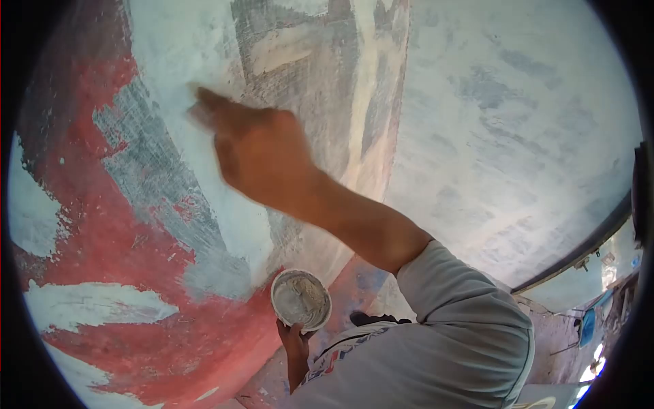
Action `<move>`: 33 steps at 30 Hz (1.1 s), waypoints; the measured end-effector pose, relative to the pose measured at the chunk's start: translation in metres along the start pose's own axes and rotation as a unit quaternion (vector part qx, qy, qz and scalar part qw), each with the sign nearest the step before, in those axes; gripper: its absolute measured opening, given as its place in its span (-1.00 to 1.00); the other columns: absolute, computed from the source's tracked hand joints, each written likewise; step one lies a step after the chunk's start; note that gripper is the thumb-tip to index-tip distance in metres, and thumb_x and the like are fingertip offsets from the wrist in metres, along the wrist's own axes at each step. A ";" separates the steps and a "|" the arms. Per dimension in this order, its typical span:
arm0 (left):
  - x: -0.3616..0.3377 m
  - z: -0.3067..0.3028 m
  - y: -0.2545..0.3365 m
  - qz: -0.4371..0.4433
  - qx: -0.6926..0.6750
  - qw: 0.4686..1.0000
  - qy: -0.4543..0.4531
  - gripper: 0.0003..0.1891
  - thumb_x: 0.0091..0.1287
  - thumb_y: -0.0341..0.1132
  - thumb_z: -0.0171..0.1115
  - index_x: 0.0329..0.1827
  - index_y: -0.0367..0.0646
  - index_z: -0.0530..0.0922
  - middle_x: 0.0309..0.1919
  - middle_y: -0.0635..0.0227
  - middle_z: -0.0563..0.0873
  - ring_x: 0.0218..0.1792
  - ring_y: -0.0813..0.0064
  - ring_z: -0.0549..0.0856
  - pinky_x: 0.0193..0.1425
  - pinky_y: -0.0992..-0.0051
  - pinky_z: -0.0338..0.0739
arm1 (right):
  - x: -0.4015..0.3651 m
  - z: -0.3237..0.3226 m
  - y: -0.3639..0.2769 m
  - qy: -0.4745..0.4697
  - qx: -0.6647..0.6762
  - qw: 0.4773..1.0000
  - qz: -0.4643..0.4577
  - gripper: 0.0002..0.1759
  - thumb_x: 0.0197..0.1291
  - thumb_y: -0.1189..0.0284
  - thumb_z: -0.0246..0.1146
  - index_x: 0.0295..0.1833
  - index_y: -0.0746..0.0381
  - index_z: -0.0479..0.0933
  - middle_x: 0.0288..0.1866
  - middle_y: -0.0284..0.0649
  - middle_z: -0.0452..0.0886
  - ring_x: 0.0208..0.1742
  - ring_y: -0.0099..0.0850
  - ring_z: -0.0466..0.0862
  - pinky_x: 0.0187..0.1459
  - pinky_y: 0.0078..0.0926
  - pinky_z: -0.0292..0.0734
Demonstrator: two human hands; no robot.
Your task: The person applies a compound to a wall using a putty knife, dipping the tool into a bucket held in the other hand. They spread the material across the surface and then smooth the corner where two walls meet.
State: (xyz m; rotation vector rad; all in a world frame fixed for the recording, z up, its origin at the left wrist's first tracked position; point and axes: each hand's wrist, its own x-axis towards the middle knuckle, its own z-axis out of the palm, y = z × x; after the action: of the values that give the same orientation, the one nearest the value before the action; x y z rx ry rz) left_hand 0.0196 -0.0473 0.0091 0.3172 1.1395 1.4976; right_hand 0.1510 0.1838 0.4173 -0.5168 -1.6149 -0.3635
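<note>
My right hand [259, 146] is stretched out to the wall [136, 252], its fingers closed around a thin flat putty scraper [199, 117], smeared by motion and mostly hidden by the hand. The scraper is at a pale band of filler [184, 61] that runs down the wall. Lower down, my left hand [295, 337] grips a round bowl [327, 317] from below, its fingers at the rim. Greyish-white paste [300, 298] coats the inside of the bowl, which is tilted toward me.
Red paint, grey patches and white filler strokes [102, 305] cover the wall. A whitish, mottled surface [518, 129] adjoins it on the right, with a dark curved edge [579, 252] below. A blue object [587, 327] stands in the background at far right.
</note>
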 end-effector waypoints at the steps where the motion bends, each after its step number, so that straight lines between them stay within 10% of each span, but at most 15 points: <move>1: -0.001 0.000 0.000 -0.001 -0.003 1.000 -0.005 -0.20 0.16 -0.58 0.13 0.56 -0.06 0.18 0.42 0.10 0.42 0.30 -0.06 0.63 0.03 -0.19 0.83 | 0.002 -0.016 0.011 -0.008 0.106 0.994 0.010 -0.55 0.20 0.55 0.23 0.23 0.32 0.59 -0.24 0.20 0.72 -0.40 0.05 0.75 -0.29 -0.06 0.72; 4: -0.002 0.002 -0.001 -0.004 -0.012 1.000 -0.028 -0.19 0.16 -0.58 0.13 0.56 -0.05 0.17 0.42 0.09 0.41 0.30 -0.07 0.63 0.03 -0.18 0.84 | 0.015 -0.049 0.072 0.003 0.049 0.974 0.220 -0.76 0.14 0.55 0.24 -0.07 0.32 0.66 -0.42 0.22 0.64 -0.29 0.19 0.72 -0.25 0.01 0.64; 12: -0.007 0.005 0.001 -0.010 -0.009 0.999 -0.033 -0.22 0.16 -0.58 0.13 0.53 -0.06 0.20 0.40 0.10 0.42 0.29 -0.06 0.63 0.02 -0.16 0.84 | 0.038 -0.047 0.198 0.022 -0.136 0.945 0.297 -0.79 0.17 0.43 0.26 -0.14 0.31 0.64 -0.21 0.24 0.74 -0.13 0.27 0.73 -0.03 0.12 0.69; 23: -0.009 -0.009 0.006 0.025 -0.019 0.999 -0.020 -0.23 0.15 -0.60 0.12 0.52 -0.06 0.21 0.39 0.14 0.44 0.28 -0.01 0.64 0.02 -0.18 0.84 | 0.012 0.035 -0.025 0.060 -0.162 0.983 -0.054 -0.55 0.33 0.50 0.15 0.30 0.40 0.55 0.14 0.12 0.76 -0.44 -0.17 0.81 -0.49 -0.30 0.71; 26: -0.009 -0.009 0.008 0.020 -0.022 0.999 -0.017 -0.23 0.15 -0.61 0.12 0.52 -0.06 0.22 0.39 0.15 0.44 0.29 -0.01 0.64 0.03 -0.18 0.84 | 0.015 -0.023 0.003 -0.038 0.108 0.990 0.080 -0.70 0.35 0.59 0.21 0.14 0.25 0.67 -0.30 -0.08 0.79 -0.57 -0.27 0.70 -0.49 -0.36 0.59; 28: -0.009 -0.010 0.009 0.022 -0.033 0.999 -0.018 -0.23 0.15 -0.61 0.12 0.51 -0.06 0.22 0.39 0.16 0.44 0.29 0.00 0.64 0.03 -0.18 0.84 | 0.018 -0.037 0.057 0.049 0.055 0.993 0.087 -0.84 0.32 0.63 0.22 -0.06 0.26 0.67 -0.48 -0.08 0.70 -0.61 -0.27 0.63 -0.47 -0.38 0.55; 33: -0.006 -0.015 0.000 0.015 -0.032 0.999 -0.021 -0.23 0.15 -0.62 0.11 0.51 -0.06 0.22 0.39 0.16 0.46 0.28 0.01 0.65 0.01 -0.19 0.84 | 0.033 -0.045 0.180 0.029 -0.092 0.950 0.297 -0.89 0.22 0.47 0.25 -0.26 0.31 0.58 -0.30 0.14 0.73 -0.20 0.25 0.73 -0.16 0.09 0.63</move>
State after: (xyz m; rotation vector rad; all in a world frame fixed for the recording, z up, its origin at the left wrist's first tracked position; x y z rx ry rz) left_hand 0.0099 -0.0593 0.0041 0.3228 1.0556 1.5428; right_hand 0.2820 0.3166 0.4429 -1.0879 -1.2968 -0.0721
